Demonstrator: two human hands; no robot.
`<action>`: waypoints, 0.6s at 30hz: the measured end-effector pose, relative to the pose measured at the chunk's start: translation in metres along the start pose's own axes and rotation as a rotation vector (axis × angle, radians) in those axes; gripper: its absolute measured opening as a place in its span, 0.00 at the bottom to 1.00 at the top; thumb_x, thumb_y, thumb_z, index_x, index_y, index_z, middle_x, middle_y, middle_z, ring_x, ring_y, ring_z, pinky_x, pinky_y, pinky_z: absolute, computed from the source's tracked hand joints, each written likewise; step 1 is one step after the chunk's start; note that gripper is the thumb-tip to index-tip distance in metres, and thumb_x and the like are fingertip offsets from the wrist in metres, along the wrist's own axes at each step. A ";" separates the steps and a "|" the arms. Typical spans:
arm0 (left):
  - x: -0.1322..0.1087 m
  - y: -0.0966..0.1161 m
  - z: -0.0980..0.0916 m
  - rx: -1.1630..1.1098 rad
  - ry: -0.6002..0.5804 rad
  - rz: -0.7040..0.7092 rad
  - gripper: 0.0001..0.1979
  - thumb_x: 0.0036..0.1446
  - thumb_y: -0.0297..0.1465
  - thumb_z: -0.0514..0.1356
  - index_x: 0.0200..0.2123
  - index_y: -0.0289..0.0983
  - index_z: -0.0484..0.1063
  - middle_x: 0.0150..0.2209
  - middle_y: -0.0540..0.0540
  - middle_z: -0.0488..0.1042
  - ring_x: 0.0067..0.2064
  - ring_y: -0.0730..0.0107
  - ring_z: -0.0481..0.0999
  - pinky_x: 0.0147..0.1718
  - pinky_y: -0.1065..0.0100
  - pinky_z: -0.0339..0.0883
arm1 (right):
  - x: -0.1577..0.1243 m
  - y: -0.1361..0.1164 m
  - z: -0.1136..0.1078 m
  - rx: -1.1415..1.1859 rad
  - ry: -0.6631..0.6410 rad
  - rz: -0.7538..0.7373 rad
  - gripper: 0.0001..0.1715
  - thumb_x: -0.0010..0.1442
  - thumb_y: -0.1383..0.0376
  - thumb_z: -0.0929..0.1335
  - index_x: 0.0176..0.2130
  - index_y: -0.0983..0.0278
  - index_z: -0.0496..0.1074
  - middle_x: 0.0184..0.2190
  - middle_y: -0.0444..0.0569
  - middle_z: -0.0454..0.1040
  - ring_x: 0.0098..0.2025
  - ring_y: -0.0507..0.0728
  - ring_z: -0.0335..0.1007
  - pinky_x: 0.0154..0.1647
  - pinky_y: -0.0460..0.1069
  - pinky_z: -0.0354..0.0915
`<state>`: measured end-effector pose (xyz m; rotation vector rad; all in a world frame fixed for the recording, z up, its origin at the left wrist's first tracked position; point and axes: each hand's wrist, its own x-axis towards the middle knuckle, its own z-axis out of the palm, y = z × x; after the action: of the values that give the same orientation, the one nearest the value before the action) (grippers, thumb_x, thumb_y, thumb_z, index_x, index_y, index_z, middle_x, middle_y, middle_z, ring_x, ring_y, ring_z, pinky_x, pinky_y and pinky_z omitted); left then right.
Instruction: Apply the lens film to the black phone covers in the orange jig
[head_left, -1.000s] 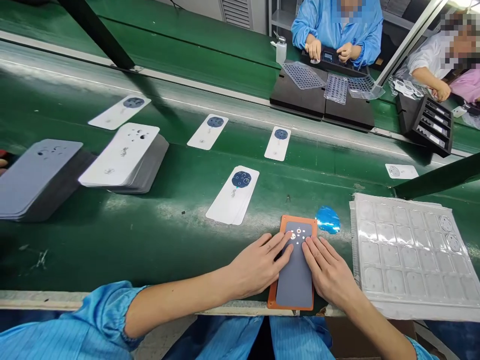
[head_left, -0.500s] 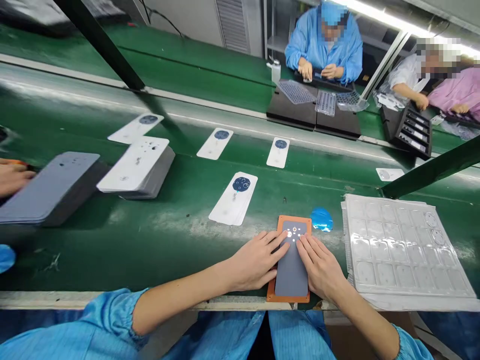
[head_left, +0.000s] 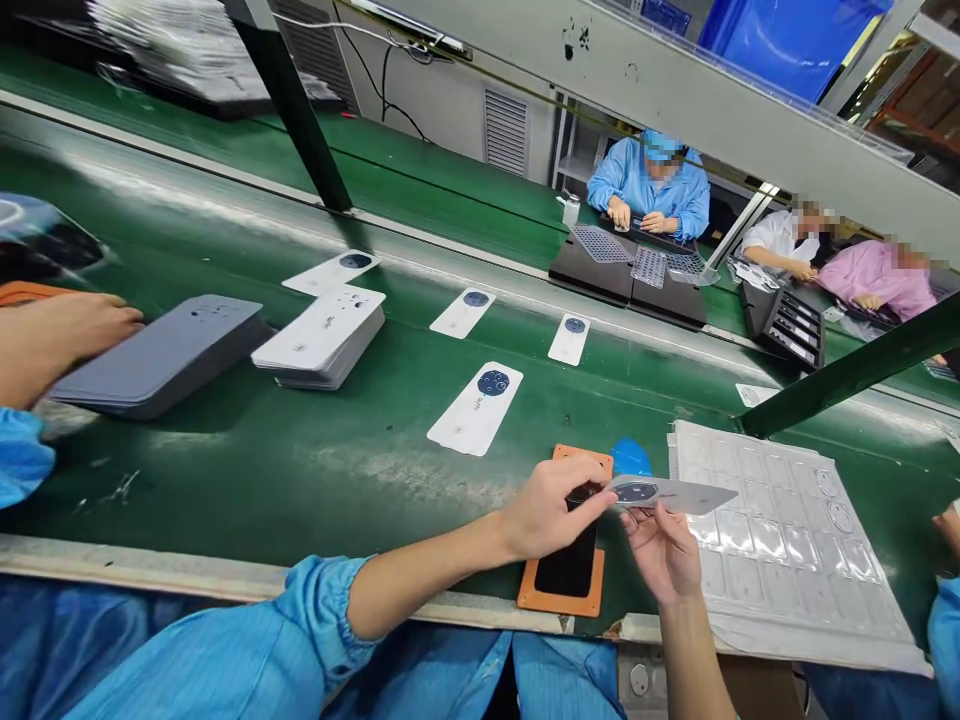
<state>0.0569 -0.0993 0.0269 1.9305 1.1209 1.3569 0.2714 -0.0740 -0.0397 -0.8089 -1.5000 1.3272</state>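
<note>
- Head view: the left hand (head_left: 551, 508) has its grip pinched, thumb and finger, on the left end of the held card (head_left: 694, 496).
- The right hand (head_left: 667, 555) is turned palm up, its fingers and thumb at the card's lower edge; whether its grip closes on it, I cannot tell.
- The held card, with a dark round patch at its left end, is tilted and raised above the table (head_left: 300, 490), between both hands.
- Below the left hand lies the orange frame (head_left: 559, 603), with a black middle; a blue film (head_left: 631, 457) is just beside its top end.
- To the right is the clear tray (head_left: 761, 565) with rows of compartments.
- Farther left stand the white stack (head_left: 319, 330) and the grey stack (head_left: 161, 350).
</note>
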 end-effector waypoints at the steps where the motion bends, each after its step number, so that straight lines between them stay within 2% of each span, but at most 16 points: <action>1: 0.001 0.003 0.002 0.047 -0.017 0.069 0.09 0.64 0.32 0.56 0.33 0.35 0.72 0.30 0.46 0.75 0.32 0.70 0.72 0.33 0.68 0.67 | 0.000 0.001 -0.003 -0.009 -0.006 -0.009 0.24 0.71 0.62 0.56 0.61 0.61 0.66 0.43 0.58 0.80 0.42 0.62 0.79 0.38 0.59 0.78; 3: 0.002 0.005 0.004 0.117 -0.070 0.157 0.10 0.65 0.31 0.53 0.33 0.35 0.71 0.29 0.45 0.74 0.32 0.69 0.72 0.33 0.67 0.67 | 0.000 0.002 -0.007 -0.060 -0.011 -0.033 0.25 0.71 0.61 0.54 0.62 0.61 0.65 0.44 0.59 0.80 0.42 0.61 0.79 0.38 0.58 0.77; 5: 0.002 0.003 0.008 0.147 -0.104 0.161 0.10 0.65 0.30 0.52 0.31 0.36 0.69 0.28 0.46 0.72 0.31 0.69 0.71 0.32 0.67 0.66 | -0.002 0.004 -0.005 -0.128 -0.002 -0.058 0.25 0.72 0.60 0.55 0.62 0.63 0.65 0.43 0.59 0.79 0.42 0.61 0.79 0.40 0.58 0.77; 8: 0.004 -0.007 0.013 0.092 -0.080 0.041 0.13 0.64 0.33 0.54 0.26 0.37 0.65 0.24 0.49 0.68 0.27 0.71 0.67 0.28 0.69 0.63 | -0.001 0.007 0.010 -0.137 0.105 -0.064 0.24 0.69 0.57 0.62 0.58 0.66 0.67 0.42 0.59 0.80 0.44 0.61 0.79 0.45 0.58 0.75; 10: 0.010 -0.015 0.014 0.012 -0.043 -0.088 0.15 0.63 0.35 0.56 0.24 0.37 0.64 0.23 0.50 0.68 0.26 0.72 0.67 0.28 0.70 0.63 | 0.012 0.005 0.019 -0.072 0.201 -0.032 0.25 0.65 0.55 0.67 0.55 0.68 0.70 0.41 0.59 0.80 0.45 0.62 0.78 0.49 0.60 0.74; 12: 0.022 -0.022 0.010 -0.081 -0.031 -0.208 0.14 0.61 0.37 0.57 0.25 0.36 0.67 0.25 0.49 0.71 0.28 0.71 0.70 0.30 0.69 0.65 | 0.041 -0.005 0.020 0.016 0.251 0.013 0.26 0.60 0.56 0.72 0.52 0.69 0.72 0.42 0.58 0.79 0.46 0.62 0.77 0.51 0.60 0.72; 15: 0.047 -0.031 -0.004 -0.166 -0.072 -0.280 0.13 0.58 0.40 0.62 0.35 0.36 0.71 0.37 0.45 0.77 0.37 0.66 0.76 0.37 0.67 0.70 | 0.115 -0.029 0.006 0.135 0.300 0.067 0.28 0.50 0.60 0.77 0.49 0.67 0.72 0.43 0.55 0.79 0.49 0.61 0.75 0.49 0.55 0.73; 18: 0.072 -0.050 -0.017 -0.057 -0.113 -0.329 0.18 0.57 0.46 0.61 0.43 0.38 0.71 0.46 0.44 0.77 0.46 0.62 0.77 0.43 0.66 0.71 | 0.181 -0.043 -0.012 0.156 0.327 0.205 0.23 0.49 0.58 0.77 0.43 0.64 0.72 0.37 0.49 0.80 0.43 0.56 0.76 0.40 0.48 0.73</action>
<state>0.0354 -0.0129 0.0294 1.6711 1.2636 1.0777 0.2264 0.0877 0.0418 -1.0424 -1.0666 1.3649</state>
